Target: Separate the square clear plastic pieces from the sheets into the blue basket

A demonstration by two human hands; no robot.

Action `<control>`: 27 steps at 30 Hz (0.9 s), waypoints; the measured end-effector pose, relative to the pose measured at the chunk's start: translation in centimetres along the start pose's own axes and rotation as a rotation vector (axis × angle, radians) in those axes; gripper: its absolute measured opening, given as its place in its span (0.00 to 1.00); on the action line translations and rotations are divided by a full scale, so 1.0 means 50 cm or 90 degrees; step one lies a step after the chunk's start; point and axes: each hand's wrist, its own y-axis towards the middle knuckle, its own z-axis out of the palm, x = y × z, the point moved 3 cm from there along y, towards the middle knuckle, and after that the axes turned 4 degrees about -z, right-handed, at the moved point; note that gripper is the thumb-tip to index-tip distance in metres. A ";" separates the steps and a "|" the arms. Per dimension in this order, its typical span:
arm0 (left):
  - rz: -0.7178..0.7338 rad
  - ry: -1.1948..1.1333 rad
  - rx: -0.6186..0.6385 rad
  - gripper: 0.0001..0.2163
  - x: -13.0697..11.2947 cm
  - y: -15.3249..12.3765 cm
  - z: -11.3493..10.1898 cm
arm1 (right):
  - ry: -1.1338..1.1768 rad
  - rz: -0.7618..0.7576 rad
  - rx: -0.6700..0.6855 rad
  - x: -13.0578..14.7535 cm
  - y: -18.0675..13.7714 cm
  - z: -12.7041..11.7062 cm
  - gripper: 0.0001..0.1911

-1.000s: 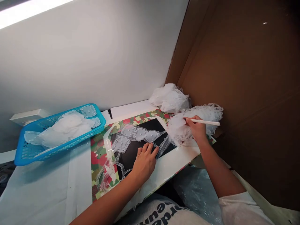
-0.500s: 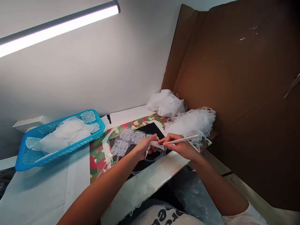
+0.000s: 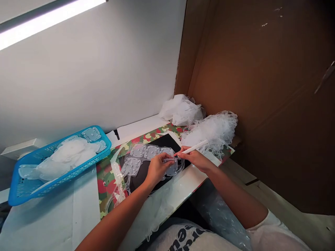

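Note:
A clear moulded plastic sheet (image 3: 142,157) of square dimpled pieces lies on a black mat (image 3: 167,142) over a camouflage-patterned board (image 3: 104,174). My left hand (image 3: 156,169) pinches the sheet's right end, fingers closed on it. My right hand (image 3: 195,158) holds a thin white stick (image 3: 195,146) like a pen, its tip touching the sheet where my left fingers grip. Both hands meet over the mat's right side.
A blue basket (image 3: 15,190) with clear trimmed pieces sits at the left on a white cloth (image 3: 47,223). Two heaps of white plastic scraps (image 3: 211,130) (image 3: 180,109) lie behind my right hand. A brown cardboard wall (image 3: 261,87) stands at the right.
My right hand came from the scrap heap to the sheet with the stick. My left hand went from lying flat on the mat to pinching the sheet's right end.

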 end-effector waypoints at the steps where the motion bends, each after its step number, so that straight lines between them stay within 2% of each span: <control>1: 0.011 0.005 -0.005 0.09 0.001 -0.001 0.002 | -0.008 -0.003 -0.004 -0.002 0.001 0.002 0.17; 6: 0.047 0.008 -0.016 0.07 0.002 -0.008 0.005 | -0.087 -0.016 -0.029 -0.017 0.008 0.003 0.16; 10: 0.064 -0.016 -0.022 0.07 -0.002 -0.013 0.005 | -0.201 -0.043 -0.153 -0.029 0.018 -0.022 0.15; 12: 0.062 -0.041 -0.022 0.07 -0.004 -0.015 0.005 | -0.245 -0.046 -0.184 -0.035 0.022 -0.038 0.15; 16: 0.060 -0.081 -0.019 0.07 -0.011 -0.017 0.003 | -0.342 -0.046 -0.151 -0.037 0.021 -0.064 0.11; 18: 0.058 -0.053 -0.018 0.08 -0.019 -0.022 -0.005 | -0.384 -0.076 -0.154 -0.024 0.015 -0.072 0.10; 20: 0.047 0.055 -0.019 0.11 -0.028 -0.032 -0.017 | -0.401 -0.145 -0.201 -0.002 0.007 -0.074 0.09; 23: 0.090 0.371 -0.059 0.15 -0.039 -0.054 -0.038 | -0.388 -0.245 -0.256 0.030 -0.002 -0.058 0.09; 25: 0.170 0.580 -0.092 0.14 -0.038 -0.072 -0.041 | -0.353 -0.269 -0.189 0.036 0.004 -0.030 0.09; 27: 0.231 0.722 -0.097 0.16 -0.023 -0.089 -0.033 | -0.311 -0.270 -0.075 0.026 0.015 0.003 0.09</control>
